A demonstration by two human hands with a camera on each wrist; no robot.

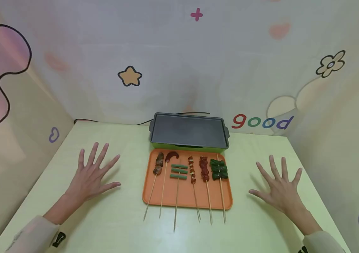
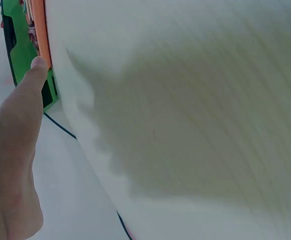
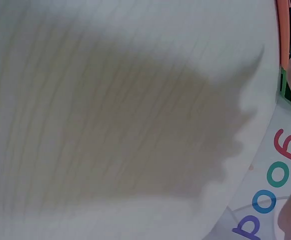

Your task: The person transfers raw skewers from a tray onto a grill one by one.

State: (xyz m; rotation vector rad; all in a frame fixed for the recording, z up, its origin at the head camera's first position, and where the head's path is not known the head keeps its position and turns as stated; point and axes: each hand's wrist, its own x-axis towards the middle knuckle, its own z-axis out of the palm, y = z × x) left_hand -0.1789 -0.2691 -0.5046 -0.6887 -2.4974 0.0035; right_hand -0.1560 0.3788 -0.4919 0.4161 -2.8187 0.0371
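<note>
My left hand (image 1: pixel 89 177) is spread over the table to the left of an orange tray (image 1: pixel 187 196), fingers straight, holding nothing. On the tray's other side my right hand (image 1: pixel 280 191) is spread the same way and holds nothing. Several skewers lie side by side on the tray, their sticks reaching past its near edge. Among them are a green-stick skewer (image 1: pixel 178 171), a red meat skewer (image 1: pixel 204 168), a dark green leafy skewer (image 1: pixel 218 169) and a dark red curled piece (image 1: pixel 171 155). In the wrist views each hand casts a shadow on the table.
Right behind the tray stands a green electric griddle (image 1: pixel 188 131) with a dark flat plate. A black cord (image 1: pixel 144 122) runs behind it along the table's back edge. Printed cloth walls (image 1: pixel 166 91) close in the back and both sides of the pale table (image 1: pixel 116 225).
</note>
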